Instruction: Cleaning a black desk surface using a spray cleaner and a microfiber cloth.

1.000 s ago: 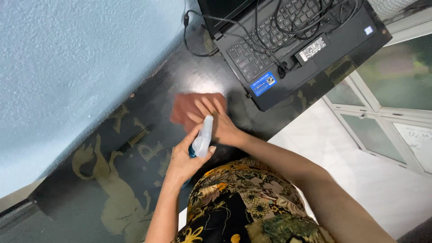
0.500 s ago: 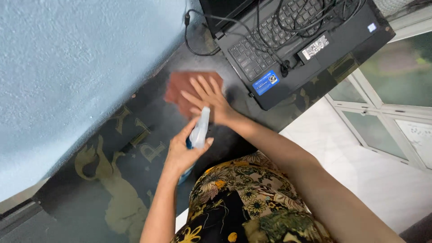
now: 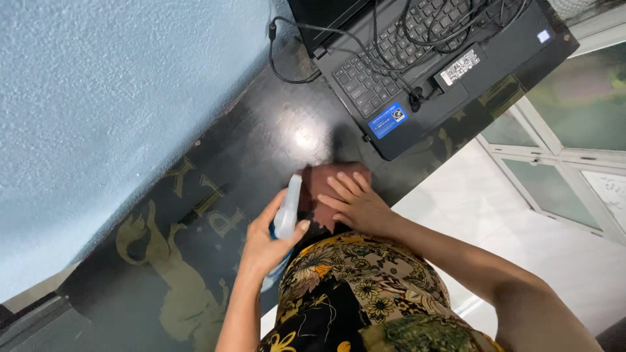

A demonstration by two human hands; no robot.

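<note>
Grip: my left hand wraps the spray bottle; right hand open, flat on the cloth, mid-table. I'd press evenly, keeping spray off the far laptop.

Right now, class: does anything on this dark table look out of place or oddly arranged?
Yes. Black cables lie tangled across the open laptop's keyboard, an odd place since they cover the keys. The laptop also sits askew to the table edge. No spill shows.

Left hand clenched, right hand flat.
</note>
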